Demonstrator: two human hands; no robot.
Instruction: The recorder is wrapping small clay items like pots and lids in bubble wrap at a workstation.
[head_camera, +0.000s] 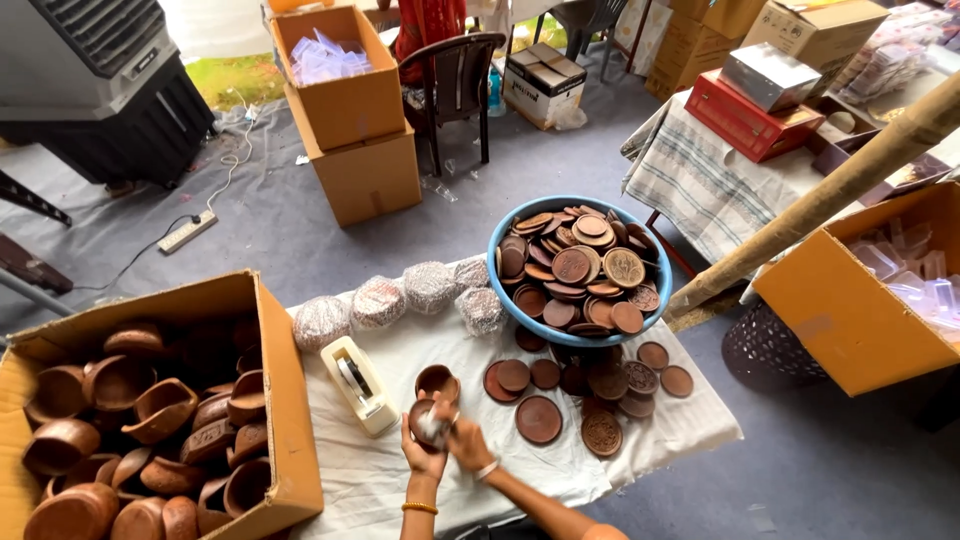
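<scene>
The left hand (424, 455) is raised with fingers curled; the right hand (468, 443) presses close beside it; both wrists wear bangles.

head camera, high, looking steeply down

I see a small packing workshop under a tent. A table (690, 425) with a white cloth holds round brown clay lids (539, 419) and a blue bowl (497, 262) full of more. A big cardboard box (285, 400) beside it is packed with little clay pots (160, 408). A tape holder (358, 385) sits on the cloth, near shiny wrapped bundles (378, 302). More boxes (350, 120), a chair (458, 85) and a grey floor mat (280, 230) lie all around
</scene>
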